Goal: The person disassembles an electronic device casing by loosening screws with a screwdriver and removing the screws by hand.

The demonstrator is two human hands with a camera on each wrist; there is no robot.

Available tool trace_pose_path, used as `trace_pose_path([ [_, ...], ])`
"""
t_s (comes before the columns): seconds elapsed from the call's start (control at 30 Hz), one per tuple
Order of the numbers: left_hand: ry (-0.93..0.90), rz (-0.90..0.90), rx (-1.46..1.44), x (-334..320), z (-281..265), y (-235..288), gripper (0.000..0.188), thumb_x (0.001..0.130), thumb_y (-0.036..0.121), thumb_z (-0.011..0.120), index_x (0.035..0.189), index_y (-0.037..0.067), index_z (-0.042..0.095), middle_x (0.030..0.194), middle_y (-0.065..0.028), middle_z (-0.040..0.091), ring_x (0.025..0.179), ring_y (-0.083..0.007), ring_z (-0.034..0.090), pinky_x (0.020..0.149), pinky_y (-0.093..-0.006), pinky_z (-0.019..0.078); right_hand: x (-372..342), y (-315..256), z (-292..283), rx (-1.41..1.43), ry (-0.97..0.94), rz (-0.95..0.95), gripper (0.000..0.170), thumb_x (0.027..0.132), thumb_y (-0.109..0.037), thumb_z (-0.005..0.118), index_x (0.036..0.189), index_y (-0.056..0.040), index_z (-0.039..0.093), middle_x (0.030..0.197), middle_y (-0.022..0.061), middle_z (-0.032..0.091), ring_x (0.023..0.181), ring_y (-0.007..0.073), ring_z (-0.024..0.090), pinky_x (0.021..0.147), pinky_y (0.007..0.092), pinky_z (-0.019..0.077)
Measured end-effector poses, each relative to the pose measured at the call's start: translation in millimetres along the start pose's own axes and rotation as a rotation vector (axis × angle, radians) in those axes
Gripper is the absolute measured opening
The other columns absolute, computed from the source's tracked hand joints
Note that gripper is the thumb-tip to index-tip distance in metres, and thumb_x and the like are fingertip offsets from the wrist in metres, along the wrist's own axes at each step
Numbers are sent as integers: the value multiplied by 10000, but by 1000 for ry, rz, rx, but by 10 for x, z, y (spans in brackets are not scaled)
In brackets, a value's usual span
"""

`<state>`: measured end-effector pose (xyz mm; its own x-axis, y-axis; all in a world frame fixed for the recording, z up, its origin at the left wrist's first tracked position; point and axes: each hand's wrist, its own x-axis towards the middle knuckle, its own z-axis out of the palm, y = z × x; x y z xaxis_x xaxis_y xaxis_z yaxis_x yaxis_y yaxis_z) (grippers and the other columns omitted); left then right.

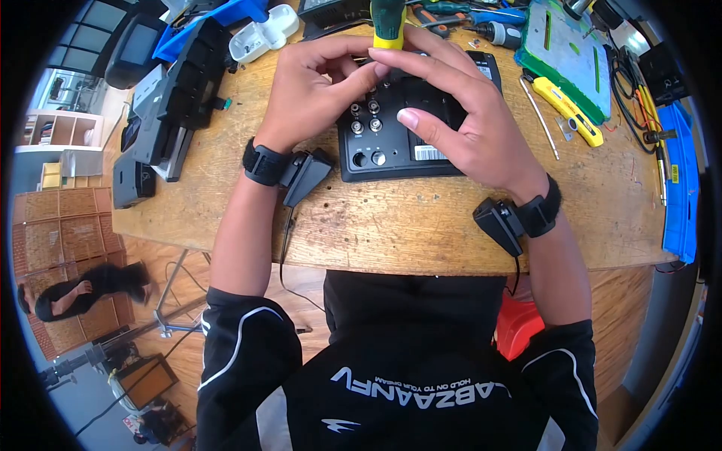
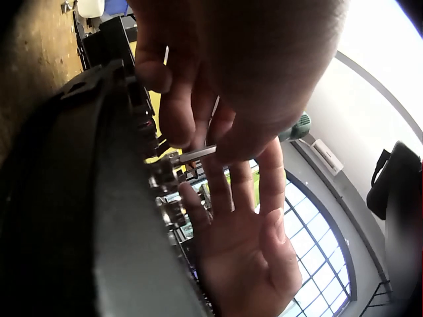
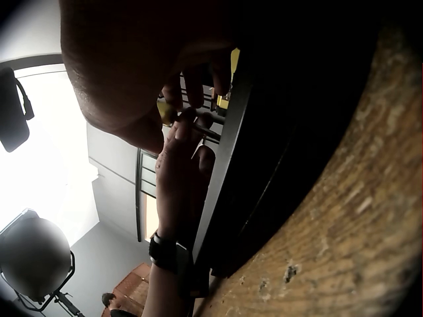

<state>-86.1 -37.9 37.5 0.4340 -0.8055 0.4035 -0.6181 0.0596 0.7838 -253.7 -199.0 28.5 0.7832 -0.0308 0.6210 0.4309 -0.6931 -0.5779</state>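
Driver [image 1: 389,26] upright over box [image 1: 392,139], box on bench [image 1: 406,218]. Left hand [image 1: 308,90] pinches shaft, right hand [image 1: 481,113] loose alongside, thumb apart. Guessing mid-job: connectors [image 1: 374,125] in place, can't tell how much left.

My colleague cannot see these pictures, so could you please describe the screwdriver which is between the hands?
On the wooden table, find the black device with round metal connectors. Over it, the left hand and right hand come together around the screwdriver. Unlike the tools lying beyond, it rises from between the hands, its green handle yellow at the lower end.
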Motion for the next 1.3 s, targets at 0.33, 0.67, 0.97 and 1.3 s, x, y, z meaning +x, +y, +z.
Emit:
trace_pose_path([
  [0.33,-22,-7,14,7,1,-33,274,891,104,816,1146,30,749,790,21,718,658,-17,601,596,-186,457,7,-10,-3,16,6,-4,524,899,-124,701,1417,-106,622,1493,190,537,1445,336,445,1208,432,319],
  [0.67,0,-19,37,20,-2,16,211,825,138,849,985,21,776,712,21,659,642,-53,546,585,-230,409,7,1,-1,3,2,-18,520,897,-120,697,1411,-91,623,1481,186,549,1435,329,455,1206,427,323],
  [0.97,-123,234,293,64,-69,-57,184,764,114,804,946,90,817,930,-43,637,951,-229,532,841,-341,441,78,-65,-116,164,136,52,407,986,-106,626,1388,-49,638,1428,155,608,1319,231,565,1129,356,414],
  [1.3,-42,194,321,82,7,10,169,790,187,855,802,60,743,833,-69,632,866,-251,562,741,-355,455,8,384,-327,378,471,200,336,1027,-104,579,1330,23,654,1338,140,672,1208,183,630,1055,319,484],
])
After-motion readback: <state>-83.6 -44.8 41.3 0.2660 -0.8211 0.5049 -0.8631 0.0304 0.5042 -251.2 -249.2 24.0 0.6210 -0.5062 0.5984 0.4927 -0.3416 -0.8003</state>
